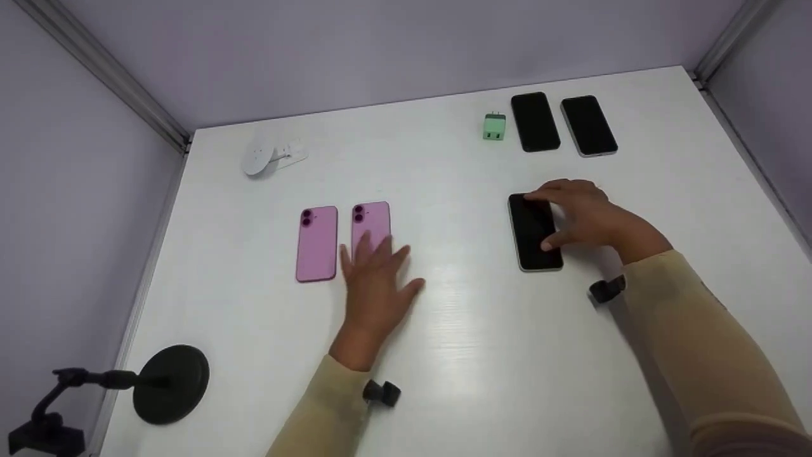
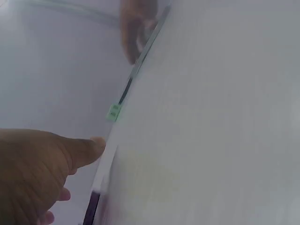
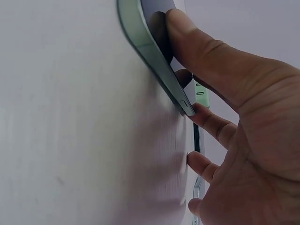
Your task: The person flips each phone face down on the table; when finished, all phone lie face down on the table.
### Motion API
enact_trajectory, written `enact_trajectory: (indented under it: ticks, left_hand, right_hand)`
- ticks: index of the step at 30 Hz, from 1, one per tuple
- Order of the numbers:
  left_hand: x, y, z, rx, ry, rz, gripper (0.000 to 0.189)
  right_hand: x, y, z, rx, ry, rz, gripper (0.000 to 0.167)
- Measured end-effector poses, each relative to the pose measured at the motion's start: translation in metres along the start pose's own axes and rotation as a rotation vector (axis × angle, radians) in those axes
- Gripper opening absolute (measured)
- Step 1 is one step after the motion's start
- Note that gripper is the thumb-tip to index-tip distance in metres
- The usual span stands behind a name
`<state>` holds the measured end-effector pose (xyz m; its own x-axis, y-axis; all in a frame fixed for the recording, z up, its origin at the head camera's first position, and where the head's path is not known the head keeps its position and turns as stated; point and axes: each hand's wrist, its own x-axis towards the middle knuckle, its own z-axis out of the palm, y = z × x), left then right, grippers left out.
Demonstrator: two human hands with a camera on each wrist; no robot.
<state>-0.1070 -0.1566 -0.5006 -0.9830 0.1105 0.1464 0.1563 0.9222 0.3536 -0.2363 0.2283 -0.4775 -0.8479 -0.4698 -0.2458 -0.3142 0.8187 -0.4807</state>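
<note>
My left hand (image 1: 374, 285) is spread over the lower part of a pink smartphone (image 1: 374, 219) that lies with its cameras up. A second pink smartphone (image 1: 317, 247) lies beside it to the left. My right hand (image 1: 583, 216) grips a smartphone (image 1: 533, 231) lying screen up, with the thumb on its dark screen and a fingertip at its top end. In the right wrist view, the pale green edge of that smartphone (image 3: 154, 61) shows beside the thumb (image 3: 201, 42), and the other fingers reach past its corner.
Two dark-screened smartphones (image 1: 536, 122) (image 1: 589, 125) lie at the back right, next to a green charger plug (image 1: 494, 127). A white round charger (image 1: 257, 157) with a cable lies back left. A black stand with a round base (image 1: 171, 384) stands front left. Walls border the white table.
</note>
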Motion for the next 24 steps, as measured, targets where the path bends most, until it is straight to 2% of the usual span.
enact_trajectory:
  ticks: [4,6,8,11,16,20,24]
  left_hand:
    - [0.013,0.049,0.025,-0.04,-0.151,0.12,0.066]
    - [0.02,0.068,0.038,-0.049,-0.205,0.164,0.07]
    - [0.028,0.085,0.05,-0.052,-0.236,0.191,0.074]
    - [0.038,0.105,0.063,-0.035,-0.249,0.218,0.076]
    - [0.051,0.128,0.073,0.018,-0.233,0.237,0.067]
    - [0.053,0.135,0.075,0.106,-0.212,0.252,0.06]
    - [0.053,0.137,0.076,0.154,-0.204,0.28,0.06]
  right_hand:
    - [-0.001,0.003,0.003,0.005,0.007,0.006,0.093]
    - [-0.001,0.004,0.004,0.013,0.014,0.004,0.093]
    - [-0.001,0.003,0.006,0.023,0.022,0.001,0.092]
    - [-0.002,0.002,0.006,0.032,0.037,0.001,0.091]
    - [-0.002,0.002,0.004,0.024,0.062,-0.015,0.091]
    - [-0.001,0.002,0.005,0.036,0.059,-0.02,0.091]
    - [-0.003,0.007,0.006,0.052,0.056,-0.027,0.091]
